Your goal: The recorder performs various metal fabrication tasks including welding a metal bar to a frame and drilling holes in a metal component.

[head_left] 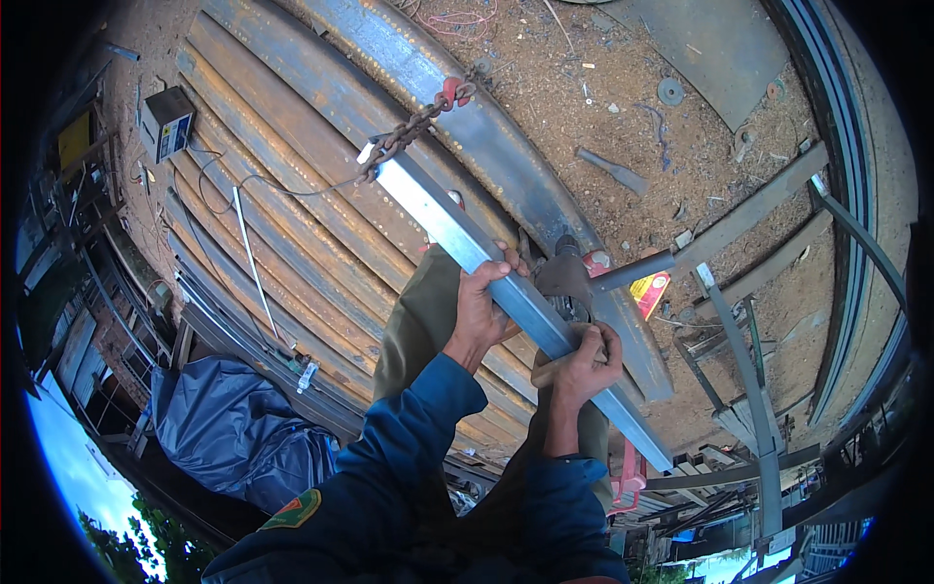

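A silver square metal tube (438, 214) slants from the upper left to the lower right across my legs. My left hand (480, 307) is wrapped round its middle, thumb on top. Lower down, my right hand (587, 365) grips the same tube with fingers bent over its edge. A rusty chain (413, 131) with a red fitting (452, 94) lies across the tube's far end. Just beyond my right hand is a dark power tool (564, 277), partly hidden by the tube; its exact kind cannot be made out.
Long rusty steel beams (292, 185) lie side by side under the tube. A box-shaped device (167, 124) with a cable stands at the far left. A dark blue tarp (233, 428) is bunched at the near left. Right of me stands a metal frame (744, 360) beside a red-yellow package (649, 292).
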